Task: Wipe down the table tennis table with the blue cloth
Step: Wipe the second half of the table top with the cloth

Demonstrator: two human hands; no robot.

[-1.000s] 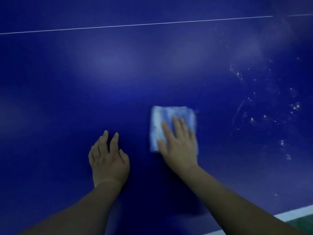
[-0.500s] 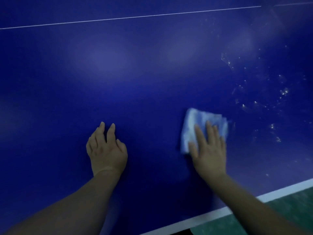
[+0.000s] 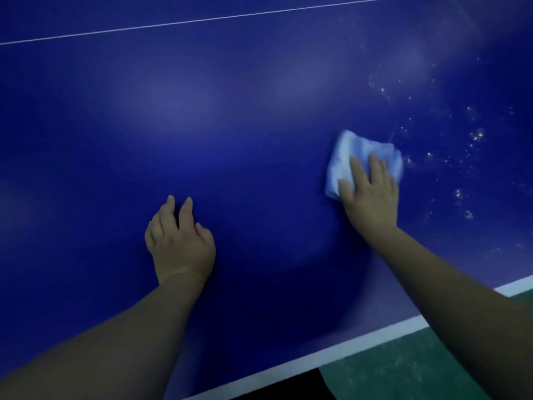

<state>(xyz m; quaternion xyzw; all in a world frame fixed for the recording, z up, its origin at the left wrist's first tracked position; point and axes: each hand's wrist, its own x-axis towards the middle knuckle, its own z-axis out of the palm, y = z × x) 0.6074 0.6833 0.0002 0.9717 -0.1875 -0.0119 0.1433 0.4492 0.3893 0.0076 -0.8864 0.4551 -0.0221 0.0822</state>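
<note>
The dark blue table tennis table [image 3: 259,125] fills most of the view. A light blue cloth [image 3: 346,155], bunched and folded, lies on it at the right of centre. My right hand [image 3: 370,194] presses flat on the cloth with straight fingers. Just right of the cloth, pale droplets and smears [image 3: 467,168] dot the table top. My left hand [image 3: 180,241] rests on the bare table at the lower middle, fingers loosely bent and holding nothing.
A thin white line [image 3: 202,23] crosses the far part of the table. The table's white edge stripe [image 3: 331,353] runs along the lower right, with green floor [image 3: 403,376] beyond it.
My right hand has slid the cloth to the right, toward the droplets, and the cloth has bunched up. My left hand has stayed in place. The table's near edge has come further into view.
</note>
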